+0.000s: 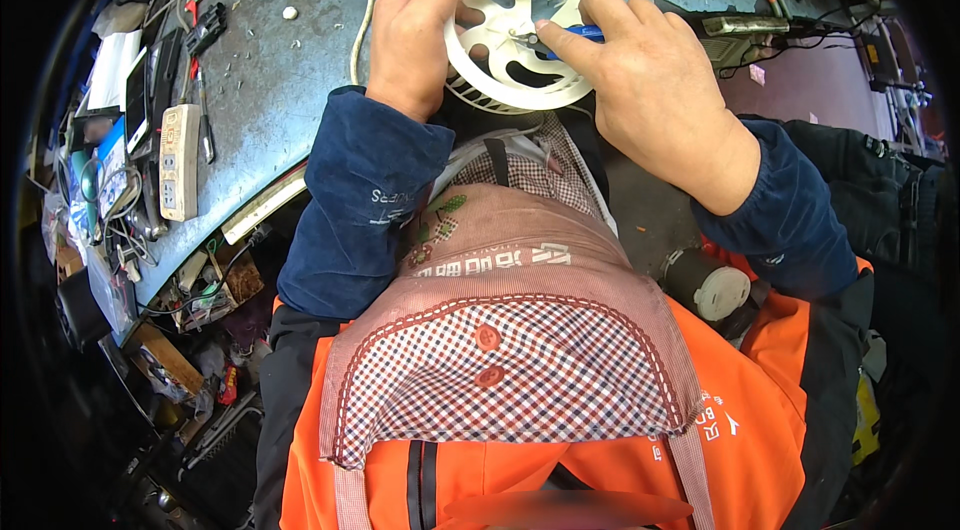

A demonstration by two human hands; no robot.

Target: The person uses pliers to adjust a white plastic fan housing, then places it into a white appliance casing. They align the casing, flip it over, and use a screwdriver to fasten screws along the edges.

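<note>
Right hand point(660, 80), upper centre-right of the frame: fingers are closing around small blue-handled pliers point(585, 33), thumb pressing along the near side; the dark metal tip is pointing at the wheel's hub, contact being hard to tell. Left hand point(415, 40), upper centre: thumb and fingers are pinching the left rim of a cream-white, spoked, round plastic fan wheel point(498, 27), which is occupying the top centre, tilting. Worn blue worktop point(275, 80): spreading across the upper left, bearing a small round white piece point(290, 13) and, farther left, a long beige power strip point(178, 162). Red-and-white checked apron point(520, 350): covering the wearer's front, lower centre.
</note>
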